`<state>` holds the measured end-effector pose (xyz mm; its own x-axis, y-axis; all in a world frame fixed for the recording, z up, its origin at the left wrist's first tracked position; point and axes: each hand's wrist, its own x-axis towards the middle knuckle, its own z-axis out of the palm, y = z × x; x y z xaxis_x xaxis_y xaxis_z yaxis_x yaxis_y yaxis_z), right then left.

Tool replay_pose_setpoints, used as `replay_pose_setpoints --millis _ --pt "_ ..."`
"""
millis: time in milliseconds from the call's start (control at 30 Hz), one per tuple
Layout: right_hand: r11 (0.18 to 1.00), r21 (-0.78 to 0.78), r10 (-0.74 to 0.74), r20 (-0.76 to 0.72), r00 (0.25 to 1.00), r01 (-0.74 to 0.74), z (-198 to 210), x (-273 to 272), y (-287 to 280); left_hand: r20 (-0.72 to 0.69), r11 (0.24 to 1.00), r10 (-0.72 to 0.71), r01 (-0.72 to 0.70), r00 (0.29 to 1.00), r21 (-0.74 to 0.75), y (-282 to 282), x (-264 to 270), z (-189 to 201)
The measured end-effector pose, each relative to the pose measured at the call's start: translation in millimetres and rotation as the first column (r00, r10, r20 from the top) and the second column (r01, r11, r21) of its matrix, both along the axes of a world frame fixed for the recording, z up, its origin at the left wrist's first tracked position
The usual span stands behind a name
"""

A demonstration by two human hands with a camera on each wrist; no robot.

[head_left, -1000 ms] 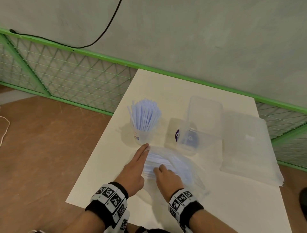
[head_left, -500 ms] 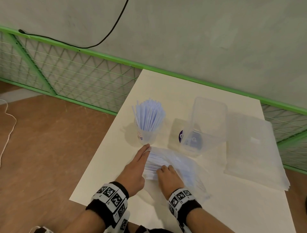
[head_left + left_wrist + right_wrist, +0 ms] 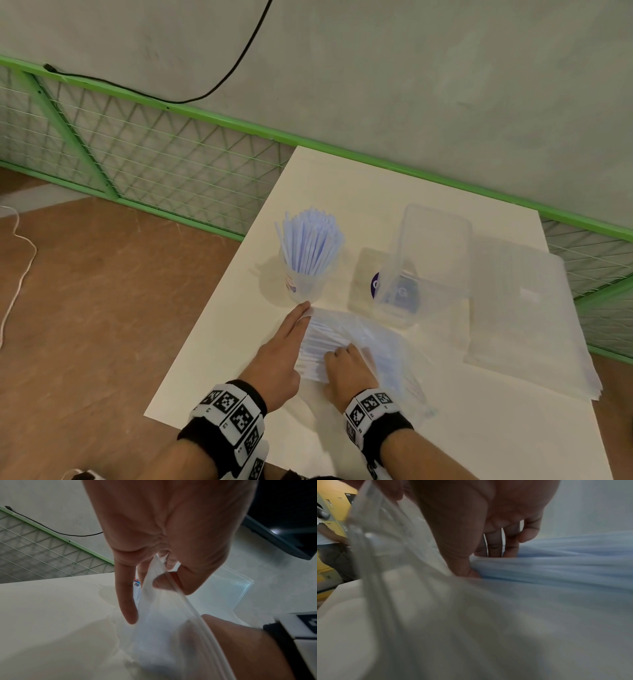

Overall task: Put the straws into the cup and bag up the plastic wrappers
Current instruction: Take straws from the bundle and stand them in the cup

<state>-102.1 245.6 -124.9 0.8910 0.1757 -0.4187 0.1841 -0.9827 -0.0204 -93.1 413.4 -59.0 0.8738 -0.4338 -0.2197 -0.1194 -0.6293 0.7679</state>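
The clear bag [image 3: 376, 356] of wrappers [image 3: 318, 342] lies flat in front of the cup [image 3: 303, 284], its long axis running from 10 to 4 o'clock. The left hand [image 3: 277, 359] pinches its mouth; the right hand [image 3: 349, 368] curls round wrappers inside, nearer them.

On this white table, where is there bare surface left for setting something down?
Bare white table shows at the far end behind the clear cup of pale blue straws and clear open box, along the left edge, and at the near right corner. The middle is crowded: both hands on the clear zip bag.
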Motion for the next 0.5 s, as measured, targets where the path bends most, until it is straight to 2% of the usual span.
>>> replay_pose_setpoints --millis 233,500 --pt "0.999 -0.028 0.026 -0.018 1.000 -0.026 1.0 -1.3 -0.2 -0.002 1.000 -0.003 0.003 1.000 0.007 0.4 0.2 1.4" --pt "0.997 0.075 -0.018 -0.010 1.000 0.019 2.6 -3.5 -7.8 -0.010 1.000 0.003 -0.003 1.000 0.011 -1.4 0.5 4.3"
